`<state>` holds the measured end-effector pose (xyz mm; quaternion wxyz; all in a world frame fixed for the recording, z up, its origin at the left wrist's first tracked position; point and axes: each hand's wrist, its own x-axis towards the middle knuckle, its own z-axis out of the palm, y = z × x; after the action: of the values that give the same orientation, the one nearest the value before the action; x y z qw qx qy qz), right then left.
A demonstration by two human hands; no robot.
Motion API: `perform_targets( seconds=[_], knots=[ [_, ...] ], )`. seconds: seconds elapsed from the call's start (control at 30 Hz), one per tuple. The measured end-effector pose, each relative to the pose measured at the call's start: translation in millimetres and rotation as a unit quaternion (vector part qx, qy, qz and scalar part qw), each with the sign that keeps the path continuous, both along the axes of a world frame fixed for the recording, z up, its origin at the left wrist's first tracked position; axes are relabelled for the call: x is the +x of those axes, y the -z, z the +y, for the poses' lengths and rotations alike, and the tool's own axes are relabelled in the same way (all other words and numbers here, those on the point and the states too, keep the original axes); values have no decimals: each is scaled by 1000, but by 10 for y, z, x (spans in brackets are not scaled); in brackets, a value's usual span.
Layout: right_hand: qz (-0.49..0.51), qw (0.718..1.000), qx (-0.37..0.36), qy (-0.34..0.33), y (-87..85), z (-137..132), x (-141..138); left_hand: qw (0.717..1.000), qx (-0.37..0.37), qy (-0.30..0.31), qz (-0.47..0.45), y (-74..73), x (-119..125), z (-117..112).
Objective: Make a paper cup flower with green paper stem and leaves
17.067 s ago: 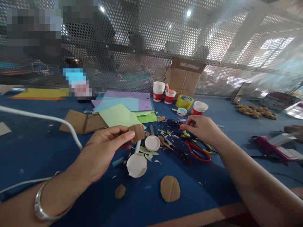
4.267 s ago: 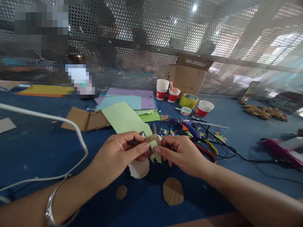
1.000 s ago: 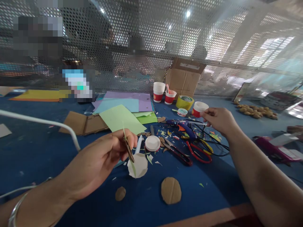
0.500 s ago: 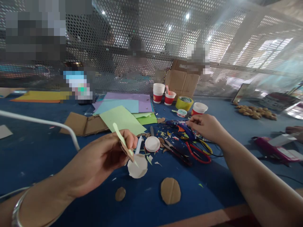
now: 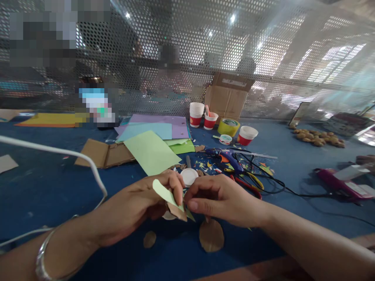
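My left hand [image 5: 131,207] pinches a small piece of brown cardboard [image 5: 177,212] with a pale green paper strip [image 5: 165,193] lying along it. One end of the strip curls up past the thumb. My right hand [image 5: 227,201] is at the right end of this piece, thumb and fingers drawn together; what lies between its fingertips is hidden. Below the hands, a large cardboard disc [image 5: 211,236] and a small cardboard disc [image 5: 149,239] lie on the blue table. Behind the fingers sits a white round lid [image 5: 189,177]. A white paper piece under my left hand is mostly covered.
A blue glue gun [image 5: 231,158] with its cord and red-handled scissors [image 5: 247,186] lie among paper scraps. Behind stand paper cups [image 5: 196,115] and yellow tape [image 5: 228,127]. Green paper [image 5: 152,152] lies centre-left; a white cable [image 5: 79,154] crosses the left. Another person's hand [image 5: 366,160] shows far right.
My right hand has left the glue gun and come down and left to the piece in my left hand. My left hand has shifted slightly right, still holding the cardboard and strip.
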<state>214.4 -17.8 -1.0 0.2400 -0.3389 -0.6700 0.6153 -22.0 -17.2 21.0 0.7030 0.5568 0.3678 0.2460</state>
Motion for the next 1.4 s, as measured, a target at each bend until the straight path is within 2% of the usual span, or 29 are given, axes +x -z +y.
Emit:
perform_targets(
  seconds=[0.13, 0.27, 0.4, 0.43, 0.5, 0.6, 0.67, 0.73, 0.83, 0.9, 1.03, 1.1, 1.13, 1.2, 1.3, 1.4],
  knots=[
    [23, 999, -46, 8, 44, -11, -43, 1000, -6, 15, -7, 23, -1, 6],
    [43, 998, -43, 12, 57, -23, -69, 1000, -16, 12, -19, 32, 13, -8],
    [66, 995, -72, 24, 76, -26, -67, 1000, -28, 2, -7, 37, 41, -16],
    [77, 994, -76, 36, 79, -20, -62, 1000, -22, -21, 5, 44, 29, 0],
    [101, 989, -72, 78, 76, -2, -47, 993, 22, -108, 40, 63, -30, 62],
    [116, 978, -53, 167, 61, 35, -19, 963, 94, -240, 75, 74, -160, 186],
    [108, 970, -40, 212, 57, 54, -10, 953, 93, -279, 65, 64, -204, 228],
    [104, 967, -29, 233, 64, 60, -22, 961, 75, -264, 42, 60, -178, 213],
    [92, 971, -13, 221, 88, 43, -81, 981, 49, -188, 17, 100, -51, 121],
    [77, 977, 1, 198, 101, 26, -128, 986, 43, -160, 12, 145, 27, 73],
    [12, 990, 44, 136, 90, 52, -159, 981, 32, -192, -10, 187, 35, 102],
    [-50, 986, 115, 113, 70, 122, -144, 970, 40, -237, -32, 178, -15, 154],
    [-89, 976, 171, 103, 59, 170, -138, 963, 44, -261, -43, 172, -41, 179],
    [-176, 934, 304, 70, 37, 282, -147, 950, 52, -302, -59, 163, -77, 215],
    [-317, 830, 458, -24, 6, 446, -243, 947, 54, -311, -54, 163, -85, 229],
    [-405, 741, 526, -101, -11, 561, -406, 953, 55, -294, -48, 164, -71, 231]
  ],
)
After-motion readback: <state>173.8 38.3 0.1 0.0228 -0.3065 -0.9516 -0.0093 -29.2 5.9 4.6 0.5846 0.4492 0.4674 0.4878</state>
